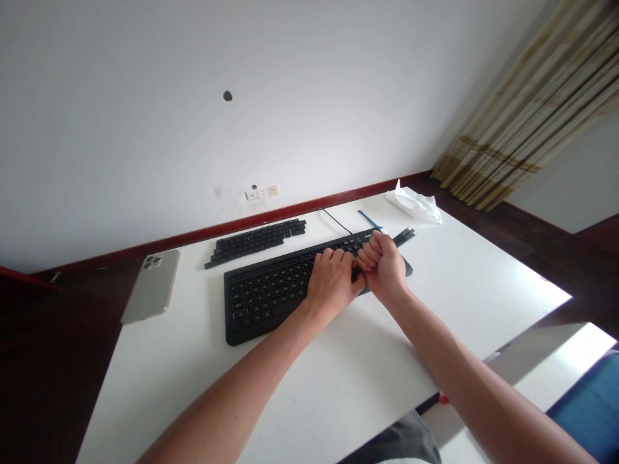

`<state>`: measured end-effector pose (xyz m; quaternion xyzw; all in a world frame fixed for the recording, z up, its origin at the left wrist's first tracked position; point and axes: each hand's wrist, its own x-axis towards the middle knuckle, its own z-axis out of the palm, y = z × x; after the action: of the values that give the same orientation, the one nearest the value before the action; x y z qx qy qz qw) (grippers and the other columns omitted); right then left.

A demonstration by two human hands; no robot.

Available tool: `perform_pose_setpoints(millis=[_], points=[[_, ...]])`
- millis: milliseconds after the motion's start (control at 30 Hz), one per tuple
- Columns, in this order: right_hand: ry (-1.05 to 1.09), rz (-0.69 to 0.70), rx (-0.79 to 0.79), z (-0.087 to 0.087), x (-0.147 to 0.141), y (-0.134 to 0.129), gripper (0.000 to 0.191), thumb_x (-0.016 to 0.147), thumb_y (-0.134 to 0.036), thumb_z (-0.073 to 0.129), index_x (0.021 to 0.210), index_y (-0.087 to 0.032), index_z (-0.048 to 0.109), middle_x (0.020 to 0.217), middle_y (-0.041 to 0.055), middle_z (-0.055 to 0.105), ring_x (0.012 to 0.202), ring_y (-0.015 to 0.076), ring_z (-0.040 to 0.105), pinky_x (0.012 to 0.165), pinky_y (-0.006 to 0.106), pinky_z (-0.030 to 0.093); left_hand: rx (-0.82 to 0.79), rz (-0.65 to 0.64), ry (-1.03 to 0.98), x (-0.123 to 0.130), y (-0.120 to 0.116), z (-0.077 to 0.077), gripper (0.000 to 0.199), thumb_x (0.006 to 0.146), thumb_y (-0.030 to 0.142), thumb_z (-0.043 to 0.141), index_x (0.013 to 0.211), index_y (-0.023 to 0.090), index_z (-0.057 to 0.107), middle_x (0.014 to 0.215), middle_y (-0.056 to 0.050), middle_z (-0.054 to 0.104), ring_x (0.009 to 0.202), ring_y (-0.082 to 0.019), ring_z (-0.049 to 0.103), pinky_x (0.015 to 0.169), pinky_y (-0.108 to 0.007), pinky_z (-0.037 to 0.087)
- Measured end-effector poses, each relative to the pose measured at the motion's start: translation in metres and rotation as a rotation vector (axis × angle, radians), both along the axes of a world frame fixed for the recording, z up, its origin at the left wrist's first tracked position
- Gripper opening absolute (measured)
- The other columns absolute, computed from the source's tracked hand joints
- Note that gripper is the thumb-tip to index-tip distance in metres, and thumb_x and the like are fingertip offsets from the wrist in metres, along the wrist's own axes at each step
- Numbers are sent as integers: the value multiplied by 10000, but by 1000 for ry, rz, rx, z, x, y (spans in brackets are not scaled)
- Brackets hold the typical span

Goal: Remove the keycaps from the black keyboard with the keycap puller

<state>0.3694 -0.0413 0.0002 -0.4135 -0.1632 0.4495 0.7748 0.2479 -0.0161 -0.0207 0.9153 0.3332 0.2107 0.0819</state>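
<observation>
Black keyboard (pixel 271 293) is touched by left hand (pixel 333 281), curled over the keys, grip unclear. Right hand (pixel 382 265) is closed into a fist beside it; any held object cannot be seen.

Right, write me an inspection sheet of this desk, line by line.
Surface: white desk, against the wall.
Job's things: black keyboard; loose black keycaps in rows behind it.
Clutter: phone at left; crumpled white tissue or wrap far right; blue pen or pencil.
Grippers: left hand fingers on keys; right hand curled at keyboard's right end.
Cables: thin black cable behind keyboard.
Surroundings: wall socket; curtain; dark wood floor.
</observation>
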Motion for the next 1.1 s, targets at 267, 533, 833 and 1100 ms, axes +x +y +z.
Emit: perform_pose_setpoints(millis=[267,533,833,1100], points=[[-144,-85,-46,5,-17,-8,535,869,-323,737,576,-231,298,527,-73,263,452,79,259,382,246,316,25,29,19,2,-4,0,157,955,355,662,953,207,609,1046,-91,693,1035,-314,580,873,-475,465],[-276,25,-65,8,-14,-4,491,835,-275,753,540,-220,364,518,-58,309,475,76,293,397,230,297,11,39,11,4,-4,1,179,947,377,683,976,209,627,1032,-96,700,1031,-321,588,859,-460,462],[-333,262,-5,4,0,7,532,830,-309,773,500,-221,364,440,-60,312,400,57,249,342,218,211,-57,25,-33,3,1,1,197,923,412,697,950,221,655,970,-82,698,1007,-319,611,872,-456,482],[-394,70,93,-2,-14,3,529,861,-300,715,481,-222,355,448,-55,292,408,66,254,370,244,201,19,-29,-16,0,3,-9,595,1005,471,573,1487,131,493,1569,-147,514,1501,-337,397,1228,-484,334]])
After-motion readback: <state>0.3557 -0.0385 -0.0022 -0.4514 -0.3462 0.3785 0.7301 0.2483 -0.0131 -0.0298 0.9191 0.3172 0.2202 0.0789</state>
